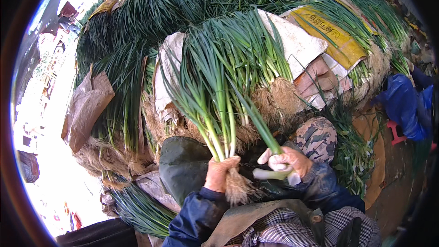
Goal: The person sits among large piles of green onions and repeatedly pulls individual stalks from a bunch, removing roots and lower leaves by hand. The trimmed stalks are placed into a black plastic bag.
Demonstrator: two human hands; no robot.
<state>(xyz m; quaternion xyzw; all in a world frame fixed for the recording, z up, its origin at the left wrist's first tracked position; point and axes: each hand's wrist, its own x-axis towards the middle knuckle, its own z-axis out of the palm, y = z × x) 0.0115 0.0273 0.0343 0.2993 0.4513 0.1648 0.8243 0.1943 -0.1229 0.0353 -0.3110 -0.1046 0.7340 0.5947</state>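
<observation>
My left hand (221,171) grips a bunch of green onions (219,123) around its white stems, just above the hanging roots (237,187). The leaves of this bunch fan out away from me over the pile behind. To the right, my right hand (286,163) is closed around a loose green leaf (264,130) and a pale piece of stalk sheath (272,174). White coverings show on some of its fingers. Both hands are above my lap, a short way apart and not touching.
Rooted green onions (271,51) are heaped in front, between white woven sacks (298,37) and a yellow printed sack (325,34). Stripped leaves (353,151) litter the ground at right. Beyond them, a person in blue (408,103) is beside a red stool (396,132). More onions (140,209) lie lower left.
</observation>
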